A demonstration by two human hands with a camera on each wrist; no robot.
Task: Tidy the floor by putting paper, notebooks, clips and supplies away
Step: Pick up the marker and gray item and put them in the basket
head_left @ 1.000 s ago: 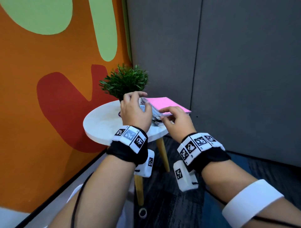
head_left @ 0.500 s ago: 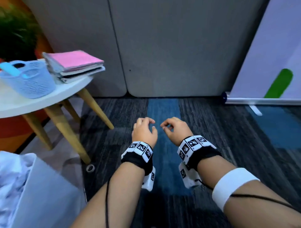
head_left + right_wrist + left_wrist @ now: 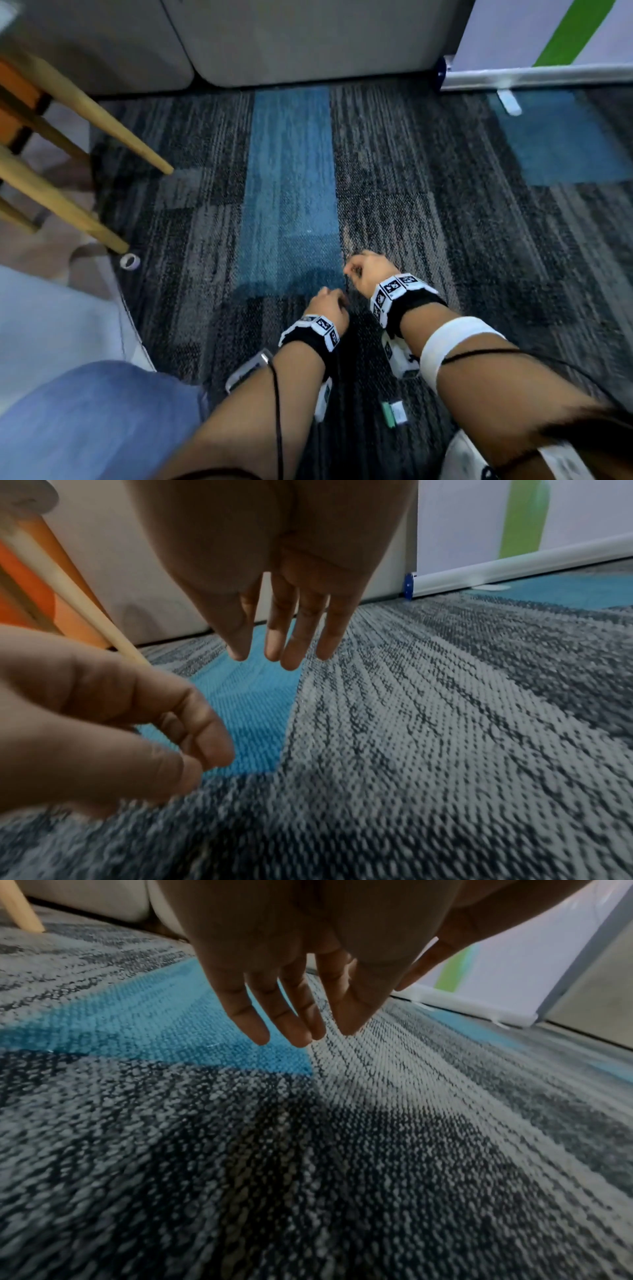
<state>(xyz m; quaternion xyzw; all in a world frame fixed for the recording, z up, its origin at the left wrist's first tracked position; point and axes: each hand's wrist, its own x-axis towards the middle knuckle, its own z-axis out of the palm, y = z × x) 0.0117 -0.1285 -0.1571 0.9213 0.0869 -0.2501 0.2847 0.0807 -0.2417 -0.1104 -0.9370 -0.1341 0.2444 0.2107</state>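
Both hands hover low over the grey and blue carpet [image 3: 291, 192] and hold nothing. My left hand [image 3: 327, 303] hangs with relaxed fingers [image 3: 257, 1031] just above the carpet. My right hand [image 3: 363, 270] is a little farther forward, its fingers [image 3: 291, 656] pointing down, loose and apart. A small ring of tape [image 3: 130, 262] lies on the floor by a wooden table leg, to the left of both hands. A small green and white item [image 3: 394, 413] lies on the carpet between my forearms; what it is I cannot tell.
Wooden table legs [image 3: 85, 102] slant in at the left. A white bin or bag [image 3: 51, 325] and my jeans-clad knee [image 3: 85, 421] fill the lower left. A grey partition [image 3: 308, 41] and a banner stand base [image 3: 534, 77] bound the far side. A white object [image 3: 479, 459] sits at bottom right.
My view has swung from the table down to the floor. Both hands left the pink notebook on the table's stack and have dropped, holding nothing, close to the carpet.
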